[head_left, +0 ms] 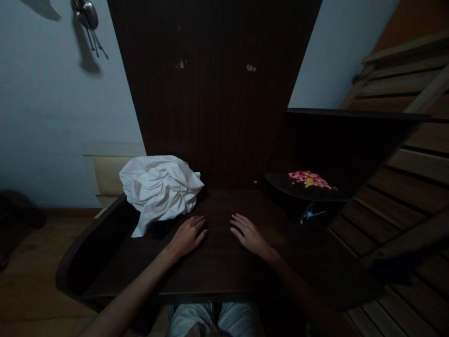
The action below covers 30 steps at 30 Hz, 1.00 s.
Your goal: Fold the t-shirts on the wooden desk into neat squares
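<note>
Both of my hands rest palm down on a dark brown wooden desk (217, 267), apart from each other. My left hand (188, 235) lies flat with its fingers stretched out and holds nothing. Close behind it is a crumpled white cloth (161, 187), heaped at the desk's back left. Under the cloth's front edge is something dark that I cannot make out. My right hand (249, 235) also lies flat, fingers extended, with nothing in it. To its right, a small rounded shelf (280, 181) bears a pile of small pink, red and yellow pieces (308, 179).
A tall dark panel (217, 103) rises behind the desk. Raised side wall (70, 262) borders the desk's left. Wooden slats (403, 187) stand at the right. Below the shelf is a pale blue-white object (310, 214). A metal fixture (86, 14) hangs on the wall.
</note>
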Available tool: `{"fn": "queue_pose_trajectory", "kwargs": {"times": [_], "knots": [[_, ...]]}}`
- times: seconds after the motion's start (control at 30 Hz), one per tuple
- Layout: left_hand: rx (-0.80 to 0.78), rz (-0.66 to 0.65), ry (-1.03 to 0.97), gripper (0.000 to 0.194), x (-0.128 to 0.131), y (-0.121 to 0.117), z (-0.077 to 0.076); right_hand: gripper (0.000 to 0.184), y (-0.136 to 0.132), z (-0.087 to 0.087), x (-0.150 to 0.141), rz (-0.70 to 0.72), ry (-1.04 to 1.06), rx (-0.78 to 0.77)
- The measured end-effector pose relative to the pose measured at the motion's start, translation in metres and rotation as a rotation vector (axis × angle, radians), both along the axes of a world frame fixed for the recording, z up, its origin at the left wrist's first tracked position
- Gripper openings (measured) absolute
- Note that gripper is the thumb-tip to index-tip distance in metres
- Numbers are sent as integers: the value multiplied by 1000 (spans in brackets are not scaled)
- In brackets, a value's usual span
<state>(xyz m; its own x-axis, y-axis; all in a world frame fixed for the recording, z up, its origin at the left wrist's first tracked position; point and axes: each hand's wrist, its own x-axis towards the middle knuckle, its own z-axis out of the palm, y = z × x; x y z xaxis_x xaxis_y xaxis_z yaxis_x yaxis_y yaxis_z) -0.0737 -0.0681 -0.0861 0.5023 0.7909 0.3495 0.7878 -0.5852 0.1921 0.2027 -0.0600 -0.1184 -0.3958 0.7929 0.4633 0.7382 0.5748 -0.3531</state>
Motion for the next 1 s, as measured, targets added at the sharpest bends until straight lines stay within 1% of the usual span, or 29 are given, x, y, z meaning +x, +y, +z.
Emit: {"fn": "queue_pose_trajectory", "kwargs": {"times": [0.1,0.17,0.3,0.47,0.6,0.77,1.0], "knots": [[-27,-47,-11,47,1,14,-15,42,0,3,-19,53,-82,-48],[-74,-79,6,52,-1,18,-21,45,1,6,-27,78,-124,-81],[-147,-120,29,57,-9,18,-27,51,3,5,-33,104,-177,-157],[-157,-156,42,59,-14,15,-33,53,4,-1,-33,122,-209,-209],[-159,-157,53,63,-15,15,-35,52,4,-3,-33,114,-223,-210],[-154,-160,39,60,-14,14,-34,51,5,-5,-33,111,-227,-188],[-160,-146,45,60,-12,14,-33,52,5,-5,-34,110,-230,-210]]}}
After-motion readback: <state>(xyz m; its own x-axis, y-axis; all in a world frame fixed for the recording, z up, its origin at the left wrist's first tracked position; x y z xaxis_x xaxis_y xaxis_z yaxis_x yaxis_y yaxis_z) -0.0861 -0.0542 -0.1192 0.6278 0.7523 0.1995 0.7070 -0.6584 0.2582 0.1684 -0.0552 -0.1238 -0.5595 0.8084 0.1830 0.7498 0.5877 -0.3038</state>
